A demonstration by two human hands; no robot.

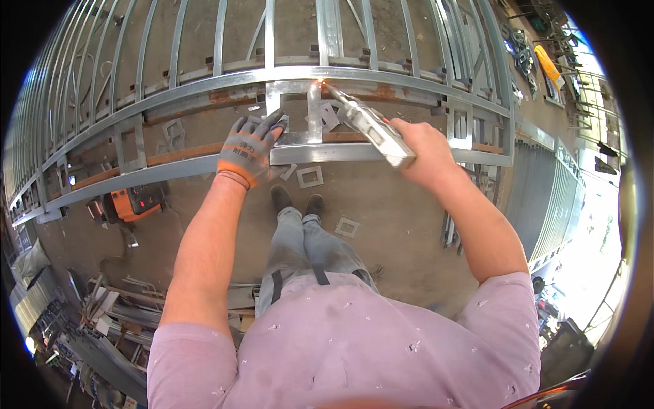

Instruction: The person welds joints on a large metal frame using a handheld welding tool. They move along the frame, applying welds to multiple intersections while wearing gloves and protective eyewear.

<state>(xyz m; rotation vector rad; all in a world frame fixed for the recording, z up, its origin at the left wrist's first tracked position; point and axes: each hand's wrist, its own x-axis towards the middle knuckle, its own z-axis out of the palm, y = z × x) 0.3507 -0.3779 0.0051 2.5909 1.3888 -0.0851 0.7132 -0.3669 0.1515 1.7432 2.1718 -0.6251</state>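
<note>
My right hand (426,150), bare, is closed around the body of a pale hand-held welding torch (375,129). Its narrow tip points up and left, and an orange glow with sparks shows there, at the upper right corner of a square metal frame piece (314,116). That piece sits between two long rails of a silvery metal framework (204,80). A grey and orange work glove covers my left hand (248,146). Its dark-tipped thumb and index finger close on the left side of the square piece; the other fingers are partly bent beside it.
Loose square plates with cut-out centres (310,177) lie on the floor near my feet. An orange and black machine (136,202) stands at left. Metal scraps and bars (126,300) lie lower left. Stacked panels (541,198) stand at right.
</note>
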